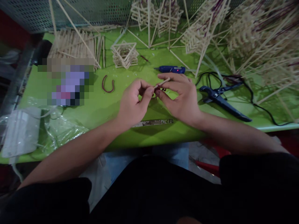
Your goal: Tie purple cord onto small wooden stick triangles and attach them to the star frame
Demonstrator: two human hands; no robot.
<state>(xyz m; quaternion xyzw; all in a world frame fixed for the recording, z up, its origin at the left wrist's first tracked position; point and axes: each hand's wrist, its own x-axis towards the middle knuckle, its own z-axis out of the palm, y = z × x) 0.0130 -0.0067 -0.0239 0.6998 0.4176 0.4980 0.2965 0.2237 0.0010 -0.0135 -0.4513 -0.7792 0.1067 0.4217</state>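
Observation:
My left hand (133,102) and my right hand (181,98) meet above the green table, thumbs and fingertips pinched close together. Between them is a dark red cord (161,88), partly hidden by the fingers. A short pale wooden stick (165,81) lies along the cord, its free end against my right fingers. Just beyond my right hand rests a slim blue pen-shaped power tool (171,69) with a red light. A U-shaped piece of dark red cord (107,85) lies left of my left hand. Behind it stands a small stacked-stick frame (125,55).
Wooden sticks (72,43) lie in rows at the back left, near a blurred-out object (70,84). Several stick structures (197,35) crowd the back right. A dark blue tool (221,99) and black cable lie right. A flat strip (153,122) lies near the front edge.

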